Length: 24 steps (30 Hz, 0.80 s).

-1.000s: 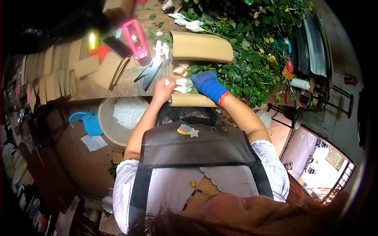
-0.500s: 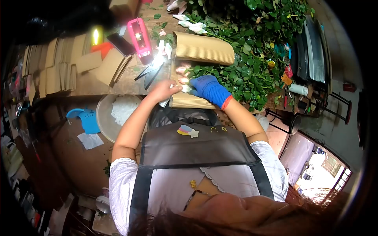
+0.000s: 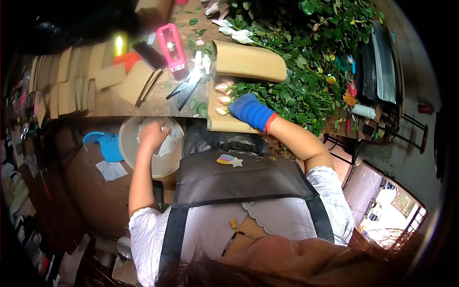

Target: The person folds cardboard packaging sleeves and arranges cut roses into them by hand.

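My bare left hand (image 3: 155,135) hangs over a round tub (image 3: 128,153) with white material inside. Its fingers are curled together near something small and whitish; what they hold is not clear. My right hand (image 3: 248,111), in a blue knit glove, lies closed beside a pale pink rose (image 3: 221,111), gripping it just behind the bud. More rose buds (image 3: 223,88) line up above it on a sheet of corrugated cardboard (image 3: 251,61) that is folded over at the top. Leafy stems (image 3: 301,95) stretch off to the right.
Open scissors (image 3: 184,91), a pink tape dispenser (image 3: 172,50) and a phone (image 3: 149,55) lie left of the cardboard. Stacked cardboard pieces (image 3: 71,86) stand farther left. White-wrapped buds (image 3: 234,31) rest at the back. A blue plastic piece (image 3: 109,146) sits beside the tub.
My left hand has moved away from the rose bud, down and left to the tub. The white covering on that bud is gone, showing pink petals. My right hand has stayed nearly in place.
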Available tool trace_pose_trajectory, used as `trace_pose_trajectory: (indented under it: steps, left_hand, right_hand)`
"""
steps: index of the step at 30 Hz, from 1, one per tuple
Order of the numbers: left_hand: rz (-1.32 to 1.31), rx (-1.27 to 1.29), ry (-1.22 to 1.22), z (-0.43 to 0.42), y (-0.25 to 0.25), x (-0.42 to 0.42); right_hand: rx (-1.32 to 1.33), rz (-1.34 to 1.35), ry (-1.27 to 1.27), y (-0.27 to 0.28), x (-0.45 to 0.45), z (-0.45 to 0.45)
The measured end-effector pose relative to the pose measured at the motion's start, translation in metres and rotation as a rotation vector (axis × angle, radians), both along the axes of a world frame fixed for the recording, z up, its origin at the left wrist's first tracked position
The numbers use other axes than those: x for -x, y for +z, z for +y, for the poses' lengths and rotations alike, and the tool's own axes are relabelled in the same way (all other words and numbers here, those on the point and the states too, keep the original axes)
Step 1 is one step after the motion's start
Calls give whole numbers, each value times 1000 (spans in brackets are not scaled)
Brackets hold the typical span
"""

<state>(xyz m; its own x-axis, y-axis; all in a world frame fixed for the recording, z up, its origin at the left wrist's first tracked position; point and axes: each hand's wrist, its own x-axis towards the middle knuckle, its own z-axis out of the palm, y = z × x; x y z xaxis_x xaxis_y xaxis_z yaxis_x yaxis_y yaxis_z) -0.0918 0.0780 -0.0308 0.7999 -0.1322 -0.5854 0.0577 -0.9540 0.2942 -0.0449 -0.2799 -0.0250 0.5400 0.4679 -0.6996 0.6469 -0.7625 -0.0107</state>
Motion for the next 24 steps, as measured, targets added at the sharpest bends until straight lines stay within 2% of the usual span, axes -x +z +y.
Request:
trace_pose_trajectory:
  steps: [1, 3, 5, 7, 9, 11, 12, 15, 16, 19, 24]
  left_hand:
    - [80, -200, -149, 2, 17, 2]
    - [-46, -119, -216, 0, 14, 10]
    - [-59, 320, 1, -26, -4, -1]
    - [-180, 655, 115, -72, -13, -18]
    - [-291, 742, 106, -115, -20, -36]
    - [-245, 769, 64, -143, -21, -48]
    - [-243, 769, -52, -148, -25, -52]
    - [-168, 819, -80, -149, -48, -53]
    - [-227, 815, -82, -149, -50, -50]
    - [-184, 821, -93, -148, -55, -47]
    - [-94, 868, -57, -148, -54, -46]
  right_hand:
    - [52, 28, 41, -10, 0, 3]
    - [-347, -113, -63, -50, 6, -11]
    - [-402, -255, -41, -33, 7, -4]
    - [-402, -115, -142, -18, 1, 5]
    - [-393, -74, -171, -12, -2, 6]
    - [-378, -219, -50, -23, 1, -1]
    - [-369, -335, 48, -29, 2, -6]
    - [41, 177, -123, 50, -18, 5]
    - [-153, 30, -278, 60, -14, -5]
    - [-233, -144, -426, 40, -3, -13]
    - [-284, -190, -325, 22, -1, -2]
